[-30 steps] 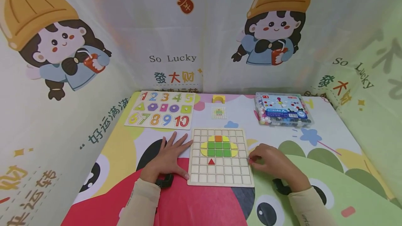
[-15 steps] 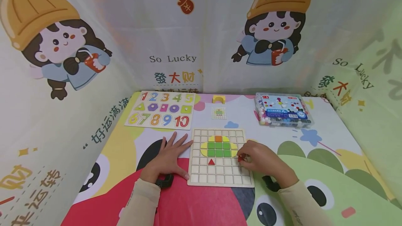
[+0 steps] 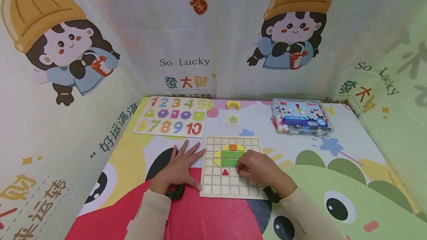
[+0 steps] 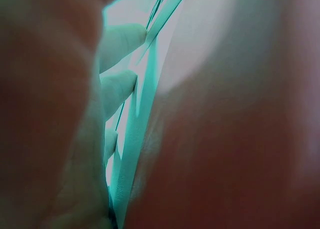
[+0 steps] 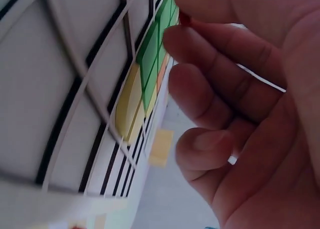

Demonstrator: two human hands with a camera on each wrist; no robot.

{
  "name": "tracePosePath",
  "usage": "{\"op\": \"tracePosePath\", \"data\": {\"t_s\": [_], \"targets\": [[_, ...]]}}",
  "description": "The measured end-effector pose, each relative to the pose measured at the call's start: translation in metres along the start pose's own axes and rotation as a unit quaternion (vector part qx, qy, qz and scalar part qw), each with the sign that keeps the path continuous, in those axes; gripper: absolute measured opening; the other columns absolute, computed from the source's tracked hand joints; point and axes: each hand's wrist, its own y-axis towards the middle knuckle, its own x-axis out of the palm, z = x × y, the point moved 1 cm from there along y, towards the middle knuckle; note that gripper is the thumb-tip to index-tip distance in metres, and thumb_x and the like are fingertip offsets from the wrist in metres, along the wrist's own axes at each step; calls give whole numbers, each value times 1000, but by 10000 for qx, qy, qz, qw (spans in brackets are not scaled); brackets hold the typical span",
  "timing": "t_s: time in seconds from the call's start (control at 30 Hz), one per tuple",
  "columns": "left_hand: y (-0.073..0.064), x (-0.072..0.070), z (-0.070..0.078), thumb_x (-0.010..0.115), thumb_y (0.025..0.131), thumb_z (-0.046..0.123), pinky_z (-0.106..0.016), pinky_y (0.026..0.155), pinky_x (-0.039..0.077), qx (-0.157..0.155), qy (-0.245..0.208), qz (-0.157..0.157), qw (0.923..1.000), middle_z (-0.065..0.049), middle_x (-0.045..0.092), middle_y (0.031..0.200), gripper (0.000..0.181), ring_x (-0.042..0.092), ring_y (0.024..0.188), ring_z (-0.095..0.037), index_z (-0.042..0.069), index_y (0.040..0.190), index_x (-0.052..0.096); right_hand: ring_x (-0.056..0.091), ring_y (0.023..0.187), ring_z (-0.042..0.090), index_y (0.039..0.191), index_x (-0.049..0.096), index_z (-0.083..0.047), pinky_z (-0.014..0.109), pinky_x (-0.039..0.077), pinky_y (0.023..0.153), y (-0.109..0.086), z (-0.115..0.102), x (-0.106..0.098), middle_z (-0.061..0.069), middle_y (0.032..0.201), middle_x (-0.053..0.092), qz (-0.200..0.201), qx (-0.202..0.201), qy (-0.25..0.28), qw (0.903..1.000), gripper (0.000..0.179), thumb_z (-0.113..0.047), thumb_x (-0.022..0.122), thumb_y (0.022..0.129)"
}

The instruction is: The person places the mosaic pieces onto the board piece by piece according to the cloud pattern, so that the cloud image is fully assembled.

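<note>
A wooden grid board (image 3: 230,190) lies on the table before me. Green squares (image 3: 229,158), rounded yellow pieces (image 3: 217,158) and one orange square (image 3: 232,147) form a figure on it. Below them sits a red triangle (image 3: 225,172). My left hand (image 3: 178,168) is spread flat at the board's left edge, its fingertips and thumb touching or very near the rim. Over the board, my right hand (image 3: 261,167) pinches a small red piece (image 5: 185,19) between thumb and index finger, right of the triangle. The fingers hide most of that piece, and the hand covers the figure's right end.
Behind the board lies a small pattern card (image 3: 233,120), with a yellow arch block (image 3: 233,105) beyond it. A number puzzle board (image 3: 171,117) is at back left. A clear plastic case (image 3: 301,117) of coloured beads stands at back right.
From the board's right edge, my right hand has moved left over the grid, carrying the small red piece near the red triangle. My left hand has stayed in place.
</note>
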Motion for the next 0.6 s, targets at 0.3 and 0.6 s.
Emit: {"op": "tracePosePath", "data": {"t_s": [0.3,0.6], "targets": [[1,0,0,96,57,64,-75,127,-4,-10,43,-5,10000,1,20,179,128,0,166,-40,34,166,35,57,85,9,93,78,-17,30,56,74,9,-11,7,-8,87,67,-83,38,-8,10000,4,-17,82,91],[1,1,-1,95,57,66,-75,127,-4,0,51,-6,10000,0,21,179,128,1,166,-41,34,166,35,58,85,11,95,79,-15,31,58,79,14,-17,14,-6,86,70,-151,58,92,9998,6,-17,83,90]]}}
